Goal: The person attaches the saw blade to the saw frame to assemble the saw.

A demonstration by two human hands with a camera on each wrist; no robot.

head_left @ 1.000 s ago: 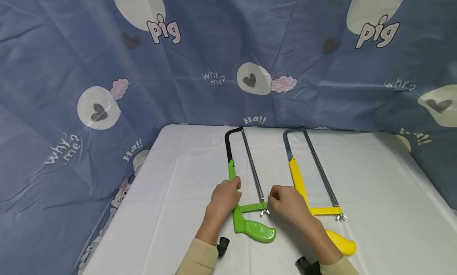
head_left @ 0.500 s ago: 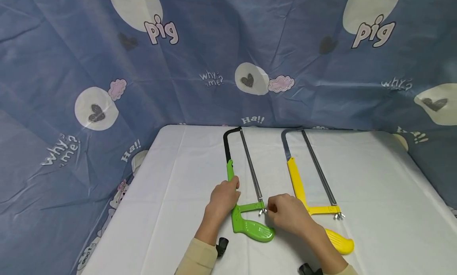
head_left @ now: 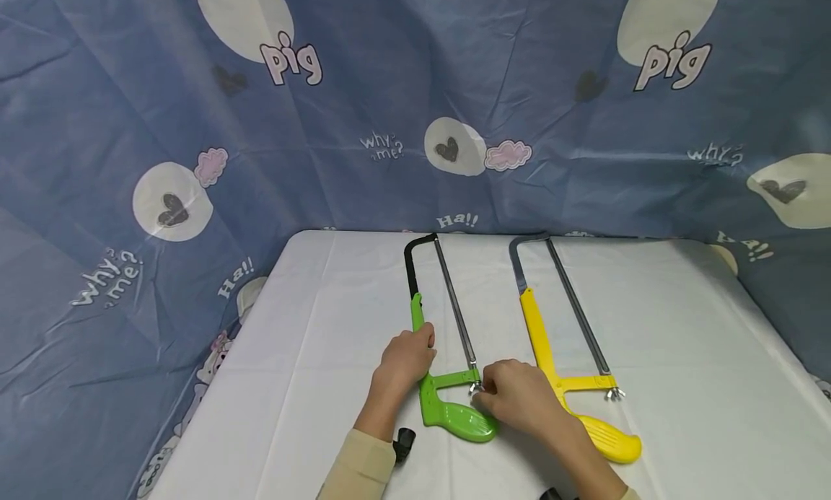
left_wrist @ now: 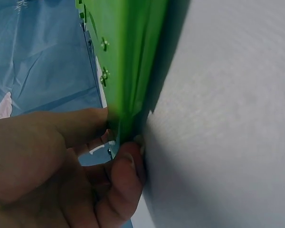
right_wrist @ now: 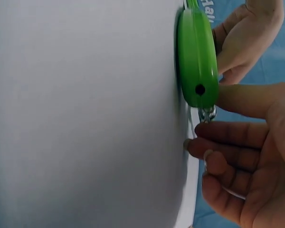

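Note:
A green hacksaw [head_left: 464,422] with a black frame end and a grey blade lies on the table. My left hand [head_left: 406,357] grips its green frame above the handle; in the left wrist view, thumb and fingers [left_wrist: 126,183] close on that frame. At the near end of the blade sits a silver wing nut [right_wrist: 207,114]. My right hand [head_left: 519,395] is there, thumb and index finger on either side of the wing nut, other fingers loosely bent. The thumb tip is hidden behind the green handle in the right wrist view, so no firm pinch shows.
A yellow hacksaw [head_left: 610,439] lies just right of the green one, partly behind my right forearm. White cloth [head_left: 337,305] covers the table. A blue printed curtain [head_left: 363,89] hangs along the back and left side.
My right hand has moved down and slightly left to the green hacksaw's wing nut. The left hand keeps its grip, and both hacksaws stay in place.

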